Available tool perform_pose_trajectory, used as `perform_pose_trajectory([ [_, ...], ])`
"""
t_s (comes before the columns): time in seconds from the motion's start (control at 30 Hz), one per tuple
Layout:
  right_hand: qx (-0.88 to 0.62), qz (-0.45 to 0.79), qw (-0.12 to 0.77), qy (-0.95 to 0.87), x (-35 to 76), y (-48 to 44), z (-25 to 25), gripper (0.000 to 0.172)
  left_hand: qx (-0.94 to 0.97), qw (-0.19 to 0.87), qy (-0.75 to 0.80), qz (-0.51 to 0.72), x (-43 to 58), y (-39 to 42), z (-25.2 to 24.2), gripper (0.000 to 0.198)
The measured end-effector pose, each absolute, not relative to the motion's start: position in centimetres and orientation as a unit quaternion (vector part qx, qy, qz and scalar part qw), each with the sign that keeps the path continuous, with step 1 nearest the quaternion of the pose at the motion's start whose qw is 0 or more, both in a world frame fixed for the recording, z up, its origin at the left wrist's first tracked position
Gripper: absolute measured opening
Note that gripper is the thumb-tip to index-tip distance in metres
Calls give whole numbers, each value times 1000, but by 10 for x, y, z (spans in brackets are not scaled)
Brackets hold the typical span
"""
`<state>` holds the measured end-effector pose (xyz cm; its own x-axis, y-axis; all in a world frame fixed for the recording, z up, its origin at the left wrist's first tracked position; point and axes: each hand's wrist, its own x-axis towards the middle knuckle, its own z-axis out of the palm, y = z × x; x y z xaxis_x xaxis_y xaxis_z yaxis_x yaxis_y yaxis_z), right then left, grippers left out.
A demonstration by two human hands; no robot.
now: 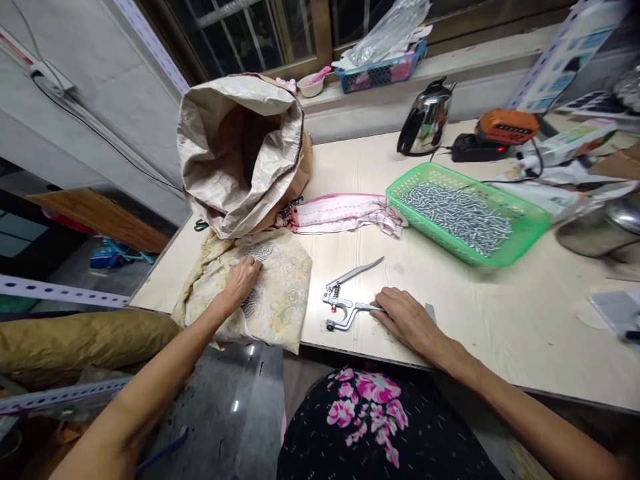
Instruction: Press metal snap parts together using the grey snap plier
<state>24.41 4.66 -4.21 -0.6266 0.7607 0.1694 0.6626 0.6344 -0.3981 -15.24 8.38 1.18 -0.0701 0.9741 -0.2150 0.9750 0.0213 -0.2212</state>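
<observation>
My left hand (241, 280) rests on a folded cream patterned cloth (277, 297) at the table's front left, its fingers curled over a dark patch of small metal parts (257, 252). My right hand (407, 319) lies on the wooden table (500, 313), fingers touching the lower handle of metal snap pliers (345, 297). The pliers lie flat with their handles spread apart.
A large open paper sack (240, 147) stands behind the cloth. A pink-edged cloth (345, 212) lies mid-table. A green basket (530, 227) holds several metal pieces. Behind it stand a steel kettle (426, 117) and an orange charger (506, 125). A steel pot (607, 230) is at far right.
</observation>
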Motion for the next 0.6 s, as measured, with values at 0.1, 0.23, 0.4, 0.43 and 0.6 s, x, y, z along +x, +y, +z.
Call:
perform_pose_trajectory([
  [0.1,-402,149,161,-889,244,47,-41,13,718,-15,677,-160,-155,86,13,23],
  [0.23,-407,140,168,-887,244,48,-42,11,719,47,693,0,-131,80,21,20],
  [0.4,-395,68,186,-897,243,41,-42,14,619,369,670,177,-51,39,20,26],
  [0.43,-392,45,192,-899,243,38,-42,16,604,399,661,195,-37,31,16,28],
  [0.6,-374,-30,214,-902,244,28,-45,23,590,387,671,227,-5,9,-3,27],
])
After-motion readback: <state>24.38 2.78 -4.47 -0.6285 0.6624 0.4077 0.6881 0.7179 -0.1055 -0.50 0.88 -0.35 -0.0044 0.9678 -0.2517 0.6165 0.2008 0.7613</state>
